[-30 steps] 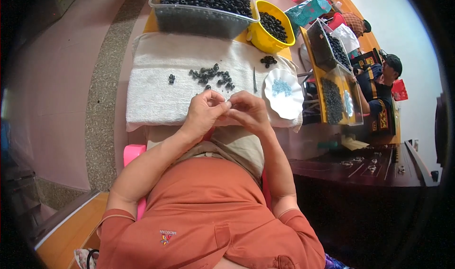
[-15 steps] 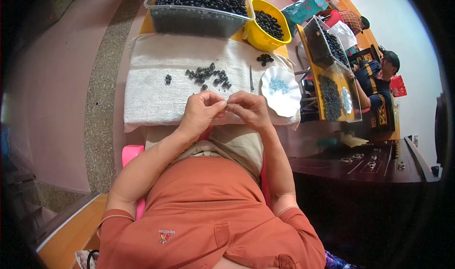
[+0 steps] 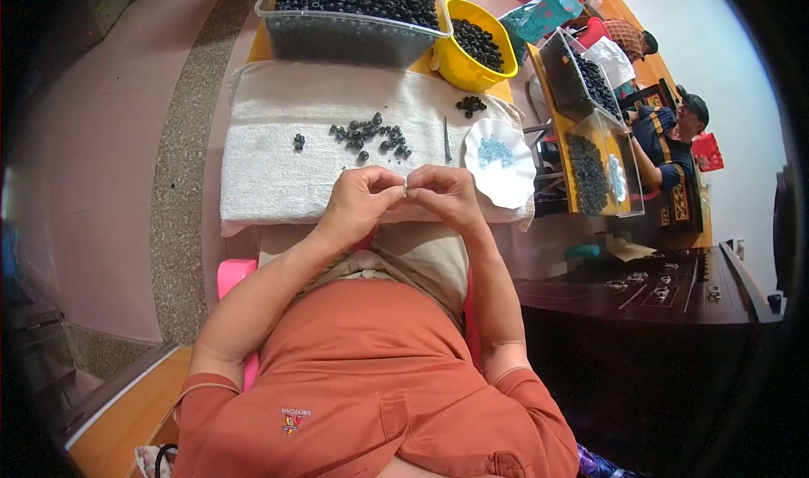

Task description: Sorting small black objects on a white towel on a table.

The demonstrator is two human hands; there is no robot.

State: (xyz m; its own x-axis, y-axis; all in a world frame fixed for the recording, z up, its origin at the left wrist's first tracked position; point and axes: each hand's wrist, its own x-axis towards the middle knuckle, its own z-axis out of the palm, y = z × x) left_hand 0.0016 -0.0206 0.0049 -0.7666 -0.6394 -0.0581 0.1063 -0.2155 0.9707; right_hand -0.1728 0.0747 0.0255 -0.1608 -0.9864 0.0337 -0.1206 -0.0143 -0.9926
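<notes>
My left hand (image 3: 364, 198) and my right hand (image 3: 445, 196) meet fingertip to fingertip over the near edge of a white towel (image 3: 270, 174). Both are closed in a pinch, and what sits between the fingertips is too small to name. Beyond them lies a loose group of round black pieces (image 3: 368, 129), with a small black cluster (image 3: 299, 142) to its left. A thin dark pointed tool (image 3: 447, 141) rests just past my right hand. Beside it stands a white fluted plate (image 3: 509, 188) with small light-blue bits (image 3: 495, 152) on it. Another black cluster (image 3: 471, 105) lies farther back.
At the table's far side stand a clear bin (image 3: 354, 38) full of black pieces and a yellow tub (image 3: 466, 75) with more. To the right, another table holds clear bins (image 3: 619, 132), and a person (image 3: 674, 136) sits there. A pink chair (image 3: 233, 274) is under me.
My fingertips have shifted slightly, with the right fingers more bent against the left ones. The seated person at the right has moved an arm a little. The pieces on the towel stay put.
</notes>
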